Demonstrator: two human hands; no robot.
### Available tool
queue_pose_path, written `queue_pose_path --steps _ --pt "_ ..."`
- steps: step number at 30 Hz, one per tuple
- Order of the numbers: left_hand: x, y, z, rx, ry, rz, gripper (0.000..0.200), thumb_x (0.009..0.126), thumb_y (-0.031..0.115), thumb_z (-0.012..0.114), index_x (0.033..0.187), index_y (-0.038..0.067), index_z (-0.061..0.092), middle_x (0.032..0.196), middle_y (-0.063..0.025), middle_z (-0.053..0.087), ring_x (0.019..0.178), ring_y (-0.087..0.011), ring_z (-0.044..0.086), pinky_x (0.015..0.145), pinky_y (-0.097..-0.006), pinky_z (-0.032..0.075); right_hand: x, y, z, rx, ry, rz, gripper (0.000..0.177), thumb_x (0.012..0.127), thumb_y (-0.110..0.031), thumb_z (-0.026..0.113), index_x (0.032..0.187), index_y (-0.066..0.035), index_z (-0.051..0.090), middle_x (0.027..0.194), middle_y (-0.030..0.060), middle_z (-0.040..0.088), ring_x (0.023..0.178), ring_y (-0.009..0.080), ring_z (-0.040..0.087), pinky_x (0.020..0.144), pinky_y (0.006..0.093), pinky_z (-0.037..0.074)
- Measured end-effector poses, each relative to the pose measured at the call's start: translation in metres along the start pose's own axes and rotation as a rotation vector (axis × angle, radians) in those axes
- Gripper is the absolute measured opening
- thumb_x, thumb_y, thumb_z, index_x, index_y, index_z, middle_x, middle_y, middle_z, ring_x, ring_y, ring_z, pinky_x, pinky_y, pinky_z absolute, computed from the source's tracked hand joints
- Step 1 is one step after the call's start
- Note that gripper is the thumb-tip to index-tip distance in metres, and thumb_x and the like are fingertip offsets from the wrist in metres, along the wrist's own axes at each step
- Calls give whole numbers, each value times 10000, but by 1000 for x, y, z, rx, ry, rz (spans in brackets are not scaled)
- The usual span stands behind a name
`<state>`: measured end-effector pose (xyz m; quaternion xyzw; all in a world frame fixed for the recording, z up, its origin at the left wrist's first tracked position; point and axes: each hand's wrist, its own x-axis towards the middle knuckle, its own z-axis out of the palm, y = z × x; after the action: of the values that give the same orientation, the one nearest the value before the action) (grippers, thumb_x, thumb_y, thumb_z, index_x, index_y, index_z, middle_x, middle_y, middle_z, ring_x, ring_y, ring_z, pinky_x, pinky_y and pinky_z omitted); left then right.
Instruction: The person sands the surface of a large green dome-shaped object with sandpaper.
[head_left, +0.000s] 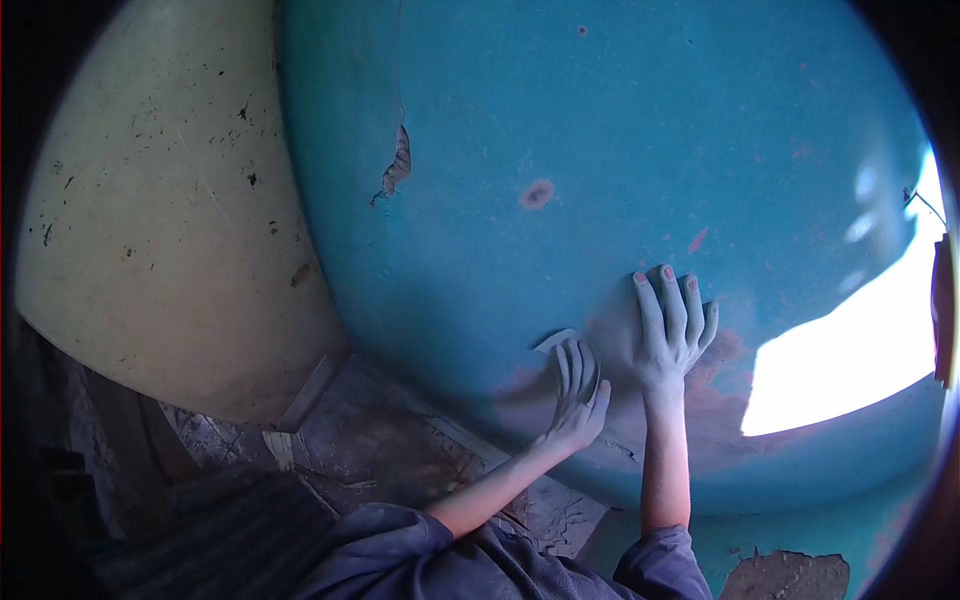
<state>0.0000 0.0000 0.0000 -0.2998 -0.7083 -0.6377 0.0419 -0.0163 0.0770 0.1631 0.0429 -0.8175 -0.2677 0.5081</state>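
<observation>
My left hand (pixel 575 395), coated in pale dust, holds a thin folded piece of sandpaper (pixel 556 342) against the lower part of a large curved teal surface (pixel 480 270). Only the sheet's edge shows past my fingertips; the rest is hidden beneath the hand. To the right, my right hand (pixel 674 330) lies flat on the same surface with its fingers stretched upward and spread, just as dusty. Around both hands the teal paint looks worn, with dull pinkish and greyish patches (pixel 722 365).
A yellowish curved panel (pixel 170 220) with dark chips stands at the left. The teal surface has a torn crack (pixel 397 168) and a worn spot (pixel 537 194). Bright light (pixel 850 370) falls at the right. Below lies rough, debris-strewn ground (pixel 380 440).
</observation>
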Motion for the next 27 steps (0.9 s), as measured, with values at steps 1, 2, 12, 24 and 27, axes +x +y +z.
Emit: queue_pose_path --steps 1,2,12,24,27 --pt "-1 -1 2 -11 4 0 674 1058 312 255 1523 -132 50 1585 -370 -57 1450 -576 -117 1165 -635 -15 1 2 -2 -7 -5 -13 462 814 -268 669 1276 -278 674 1423 0 552 1368 227 437 1190 469 188" --pt "-3 -1 3 -25 6 0 657 1056 296 274 1529 -118 82 1590 -360 -35 1446 -587 -103 1159 -648 -2 2 3 -4 -16 -12 -26 455 812 -259 667 1266 -277 679 1414 -8 560 1355 226 450 1174 466 210" --pt "48 1 -46 119 252 15 653 1059 261 301 1530 -126 67 1611 -332 -38 1477 -530 -90 1198 -563 -5 0 -3 -3 21 13 36 443 818 -256 655 1260 -275 681 1401 -15 568 1343 218 460 1159 467 224" --pt "108 18 -126 144 350 59 635 1064 272 286 1541 -97 88 1609 -331 -20 1482 -522 -72 1202 -547 8 0 -1 -2 20 35 10 418 820 -234 649 1235 -229 690 1380 5 582 1336 234 466 1174 461 207" --pt "73 13 -84 165 178 64 655 1062 299 285 1531 -120 98 1607 -334 -34 1471 -542 -90 1189 -582 -9 -1 -2 -4 22 29 8 421 817 -228 653 1237 -222 686 1381 13 578 1334 241 467 1170 464 213"
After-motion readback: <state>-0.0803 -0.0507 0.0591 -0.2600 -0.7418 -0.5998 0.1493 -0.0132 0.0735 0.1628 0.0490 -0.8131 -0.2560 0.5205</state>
